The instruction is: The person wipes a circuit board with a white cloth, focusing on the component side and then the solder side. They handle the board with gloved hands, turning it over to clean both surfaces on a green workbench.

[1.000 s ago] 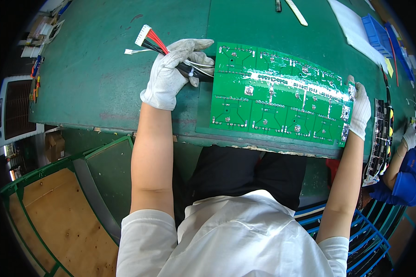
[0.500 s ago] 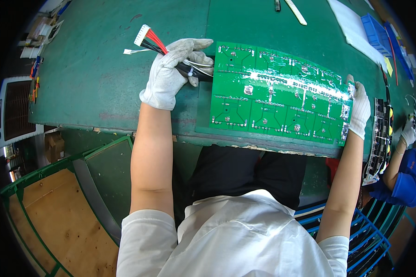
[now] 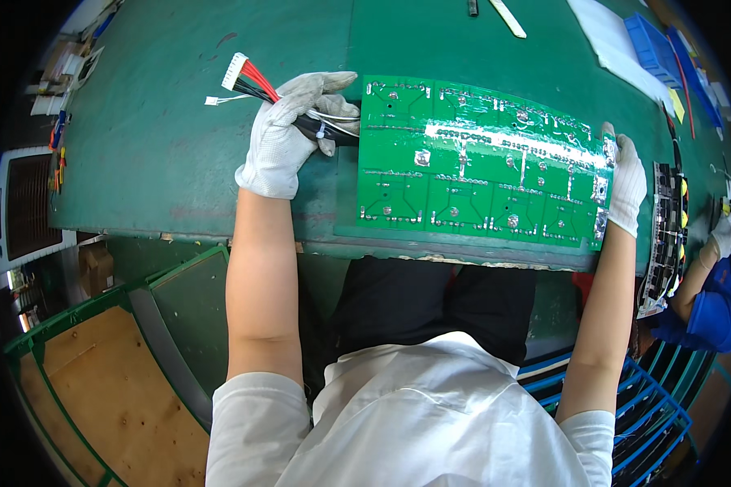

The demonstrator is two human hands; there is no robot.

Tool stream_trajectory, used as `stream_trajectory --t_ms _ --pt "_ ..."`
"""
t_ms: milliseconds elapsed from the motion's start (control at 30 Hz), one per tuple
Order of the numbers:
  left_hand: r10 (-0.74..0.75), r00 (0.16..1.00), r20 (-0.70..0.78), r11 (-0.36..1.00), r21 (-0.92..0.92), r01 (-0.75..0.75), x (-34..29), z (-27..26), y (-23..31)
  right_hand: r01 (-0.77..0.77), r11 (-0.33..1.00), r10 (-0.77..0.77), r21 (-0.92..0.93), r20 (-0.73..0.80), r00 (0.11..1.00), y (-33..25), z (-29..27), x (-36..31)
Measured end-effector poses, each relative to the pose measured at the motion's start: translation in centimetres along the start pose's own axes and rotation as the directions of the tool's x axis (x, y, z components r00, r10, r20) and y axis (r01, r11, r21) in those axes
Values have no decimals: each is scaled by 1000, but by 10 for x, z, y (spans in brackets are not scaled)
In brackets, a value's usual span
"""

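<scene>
A large green circuit board (image 3: 398,187) is held over the green table, its solder-dotted side facing up and a bright glare band across it. My right hand (image 3: 628,183), in a white knit glove, grips the board's right edge; some of its fingers are hidden beneath. My gloved left hand (image 3: 288,134) is by the board's left edge, closed around a wire harness (image 3: 256,79) of red, black and white wires. A white multi-pin connector (image 3: 233,71) and a smaller white plug (image 3: 212,101) stick out past this hand. The harness's other end disappears at the board's edge.
Right of the board stand more assembled boards (image 3: 664,235) with dark parts. A blue bin (image 3: 651,50) and white foam sheet (image 3: 617,45) lie farther back. A co-worker's gloved hand (image 3: 723,235) is at far right. A wood-panelled cart (image 3: 114,381) stands lower left.
The whole view has shifted a little to the left, with the hands and board moving along with it. Both grips look unchanged.
</scene>
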State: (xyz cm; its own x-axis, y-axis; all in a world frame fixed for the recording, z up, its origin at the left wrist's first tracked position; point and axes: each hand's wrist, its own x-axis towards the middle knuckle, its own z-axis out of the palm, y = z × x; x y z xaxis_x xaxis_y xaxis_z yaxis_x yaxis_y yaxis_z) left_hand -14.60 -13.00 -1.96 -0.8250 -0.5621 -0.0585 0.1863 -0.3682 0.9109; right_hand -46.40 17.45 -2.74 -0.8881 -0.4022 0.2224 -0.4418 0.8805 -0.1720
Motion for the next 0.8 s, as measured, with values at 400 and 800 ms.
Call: stream_trajectory --t_ms 400,800 --pt "15 1000 15 1000 -4 -15 1 -3 -1 1 1000 -1 -13 12 1000 1 -1 0" --pt "1 993 -119 996 84 9 -1 9 2 -22 1000 22 -2 57 998 -2 -3 0"
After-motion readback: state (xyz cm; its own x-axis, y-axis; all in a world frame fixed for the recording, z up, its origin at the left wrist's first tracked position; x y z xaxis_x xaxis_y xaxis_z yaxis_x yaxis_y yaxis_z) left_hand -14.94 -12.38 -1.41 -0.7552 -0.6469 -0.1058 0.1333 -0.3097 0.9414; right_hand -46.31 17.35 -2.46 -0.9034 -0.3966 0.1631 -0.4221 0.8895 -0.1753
